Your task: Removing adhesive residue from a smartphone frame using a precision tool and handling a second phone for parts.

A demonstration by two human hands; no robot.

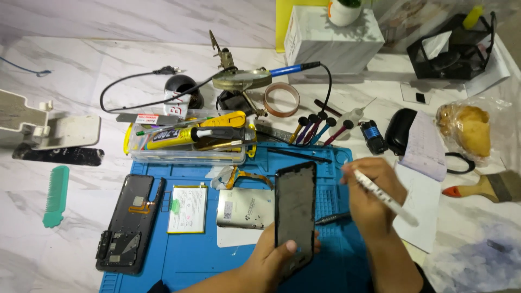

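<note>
Head camera looks steeply down, seemingly close, at the blue mat (pixel 190 260).

Left hand (pixel 271 255) gripping black phone screen (pixel 294 209), right hand (pixel 372 192) holding white tool (pixel 386 198), blue mat (pixel 211 255)

hands (pixel 325 228): 2 | screwdrivers (pixel 317 129): 5 | brush (pixel 485 187): 1 | comb (pixel 55 195): 1 | battery (pixel 187 208): 1 | tape roll (pixel 281 100): 1

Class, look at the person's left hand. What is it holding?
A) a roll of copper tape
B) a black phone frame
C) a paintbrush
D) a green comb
B: the left hand grips the black phone frame upright above the blue mat.
</note>
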